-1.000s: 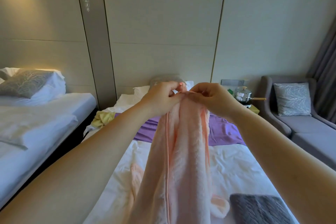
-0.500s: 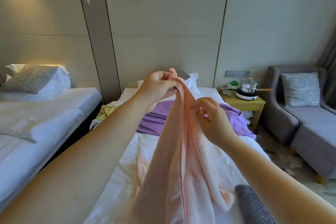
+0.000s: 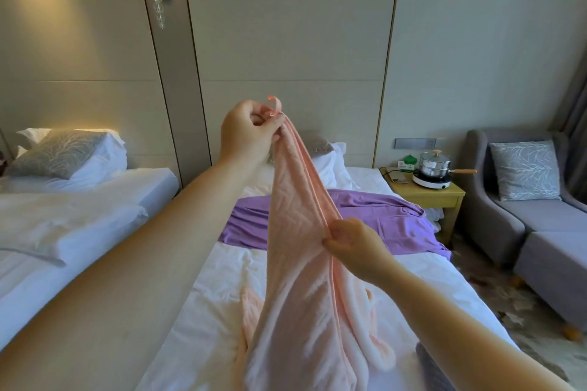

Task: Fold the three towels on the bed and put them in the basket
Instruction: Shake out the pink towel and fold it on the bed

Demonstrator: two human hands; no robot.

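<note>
Pink towel (image 3: 298,232) over white bed (image 3: 222,279) w/ purple cloth (image 3: 381,216); armchair (image 3: 540,216) rt.

We see a peach-pink towel (image 3: 298,232) with a zigzag weave over the white bed (image 3: 216,289), a purple cloth (image 3: 387,222) across it, and a grey armchair (image 3: 495,225) right of it.

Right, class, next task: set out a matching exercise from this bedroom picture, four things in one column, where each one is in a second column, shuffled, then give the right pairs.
Things
1. pink towel
2. purple cloth
3. steel pot
4. pale blue cushion

Places
A. on the white hotplate
B. on the grey armchair
C. gripped by the left hand and right hand
D. spread across the bed

Pairs: 1-C, 2-D, 3-A, 4-B
</note>
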